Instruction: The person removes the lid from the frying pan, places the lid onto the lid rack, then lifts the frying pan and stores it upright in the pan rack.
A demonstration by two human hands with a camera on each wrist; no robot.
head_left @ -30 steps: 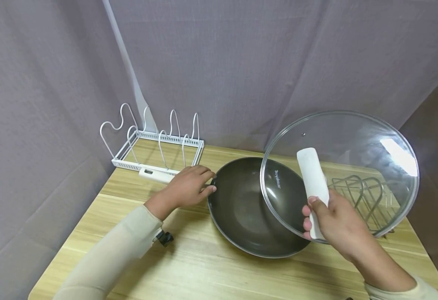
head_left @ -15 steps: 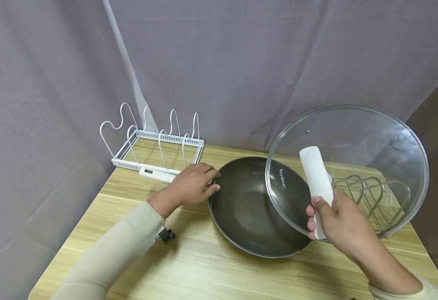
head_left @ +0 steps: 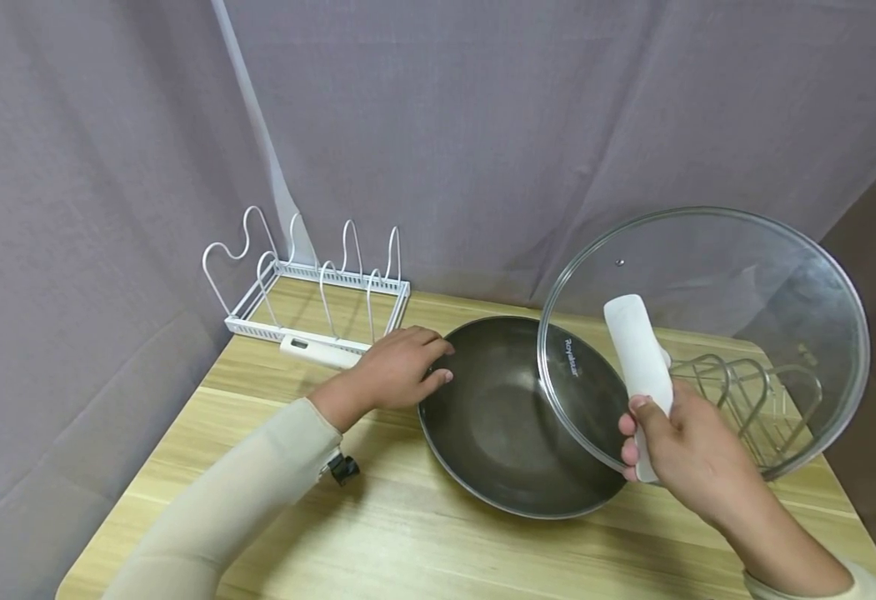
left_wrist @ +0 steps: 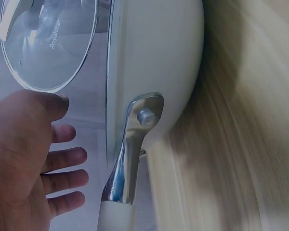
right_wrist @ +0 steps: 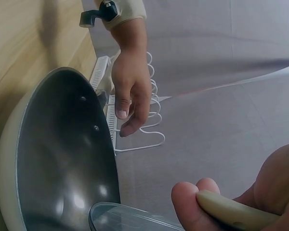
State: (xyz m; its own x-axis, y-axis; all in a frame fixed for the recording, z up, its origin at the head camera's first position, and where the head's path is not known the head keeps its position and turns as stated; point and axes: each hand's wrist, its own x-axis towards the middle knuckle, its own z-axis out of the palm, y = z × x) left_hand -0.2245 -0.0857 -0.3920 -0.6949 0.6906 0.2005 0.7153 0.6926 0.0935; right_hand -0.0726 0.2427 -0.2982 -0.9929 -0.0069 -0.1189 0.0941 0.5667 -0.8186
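Observation:
A wide dark-lined wok [head_left: 505,433] with a pale outside stands on the table, its white handle [head_left: 317,351] pointing left. My right hand [head_left: 696,446] grips the white handle [head_left: 640,358] of a round glass lid [head_left: 745,283], which is held tilted above the wok's right side. Above the joint of the wok's handle hovers my left hand [head_left: 400,367], its fingers loosely bent and holding nothing. In the left wrist view, a gap shows between those fingers [left_wrist: 65,183] and the wok's metal handle bracket [left_wrist: 130,149].
A white wire rack [head_left: 317,283] with upright loops stands at the back left, behind the wok's handle. A second wire rack [head_left: 753,400] is seen through the lid at the right. Grey curtain [head_left: 438,150] hangs behind the wooden table [head_left: 377,533].
The lid and my right hand have shifted to the right, uncovering more of the wok. My left hand has drifted slightly right, over the rim. The wok stays in place.

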